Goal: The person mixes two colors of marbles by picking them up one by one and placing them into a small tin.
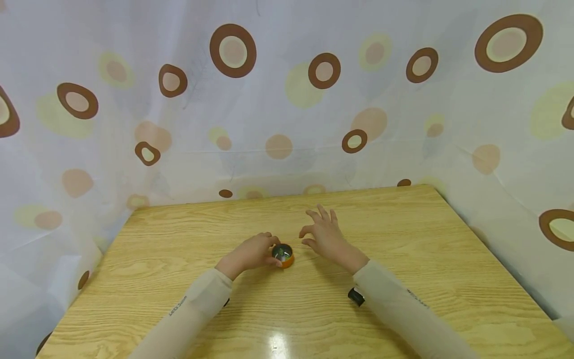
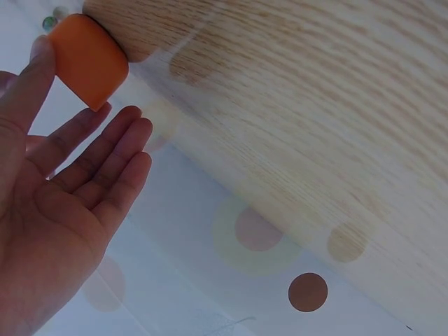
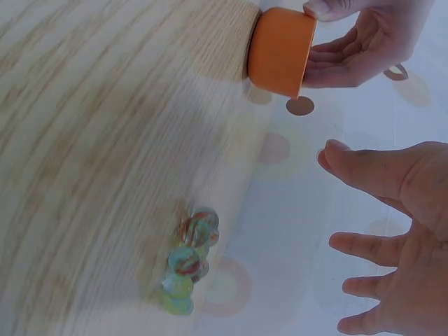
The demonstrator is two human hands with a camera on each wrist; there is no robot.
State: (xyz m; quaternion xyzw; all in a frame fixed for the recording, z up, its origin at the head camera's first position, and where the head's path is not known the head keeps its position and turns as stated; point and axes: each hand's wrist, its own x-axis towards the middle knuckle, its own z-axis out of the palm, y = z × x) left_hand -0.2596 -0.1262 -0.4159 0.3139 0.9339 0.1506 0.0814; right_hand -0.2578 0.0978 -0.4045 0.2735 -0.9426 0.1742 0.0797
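A small orange cup (image 1: 288, 261) with a shiny metallic inside stands upright on the wooden table, and some greenish shapes show in it. My left hand (image 1: 257, 252) holds it by the rim from the left, thumb on the near side and fingertips on the far side. To the right of the cup, my right hand (image 1: 326, 238) hovers above the table with its fingers spread and nothing in them. In the right wrist view, several glass marbles (image 3: 187, 262) with coloured swirls lie clustered on the wood near that hand. The right hand and forearm hide them in the head view.
The wooden table (image 1: 287, 219) runs back to a white curtain (image 1: 269, 109) printed with brown, peach and yellow circles, which also rises along both sides. A black wrist device (image 1: 356, 296) shows beneath the right sleeve.
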